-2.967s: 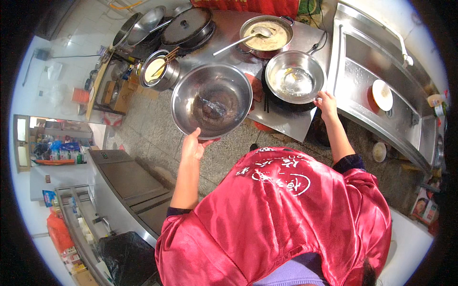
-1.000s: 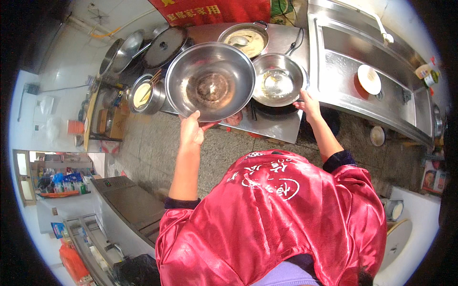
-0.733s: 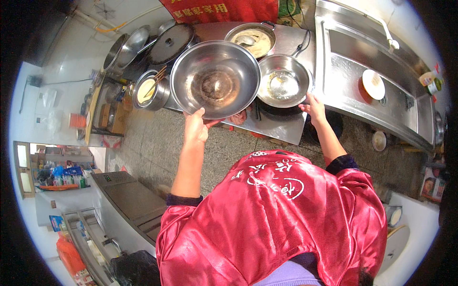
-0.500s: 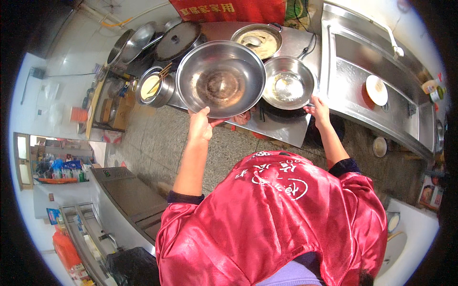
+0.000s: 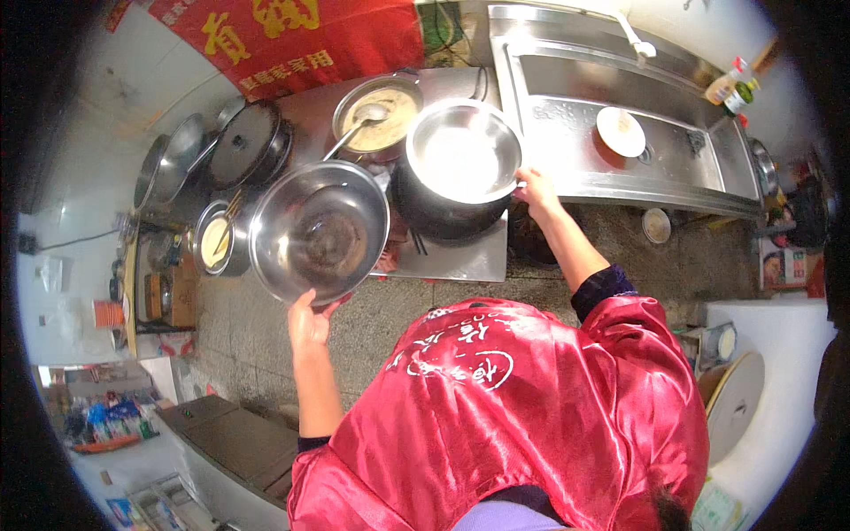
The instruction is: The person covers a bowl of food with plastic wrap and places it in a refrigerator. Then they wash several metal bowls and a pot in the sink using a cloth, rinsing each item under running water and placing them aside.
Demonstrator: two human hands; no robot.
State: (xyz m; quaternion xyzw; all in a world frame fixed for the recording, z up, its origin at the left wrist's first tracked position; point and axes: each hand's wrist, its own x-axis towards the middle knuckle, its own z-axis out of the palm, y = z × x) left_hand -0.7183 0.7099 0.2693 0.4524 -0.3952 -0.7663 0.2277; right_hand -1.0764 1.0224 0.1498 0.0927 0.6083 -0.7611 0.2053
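Note:
My left hand (image 5: pixel 310 320) grips the near rim of a wide steel bowl (image 5: pixel 305 232), thumb over the edge. The bowl is held up in front of the counter; its inside has a brownish stain at the bottom. My right hand (image 5: pixel 537 191) is closed at the near right edge of a shiny steel pan (image 5: pixel 465 150), whose inside is washed out by glare. The pan is over a dark wok (image 5: pixel 452 217); I cannot tell whether the two touch. Behind the bowl stands a pot of pale, thick liquid (image 5: pixel 390 111) with a ladle (image 5: pixel 370 113) in it.
A steel sink (image 5: pixel 567 181) at the right holds a white bowl (image 5: pixel 620 133). Left of my bowl are a pot with yellow contents and chopsticks (image 5: pixel 215 243) and a black-lidded pan (image 5: pixel 248 146). A red banner (image 5: pixel 301 44) hangs behind the steel counter (image 5: pixel 482 264).
The view has swung to the right. My left hand has lowered the bowl toward the left, away from the steel pan. The pan has risen and tilted, showing more of the dark wok beneath.

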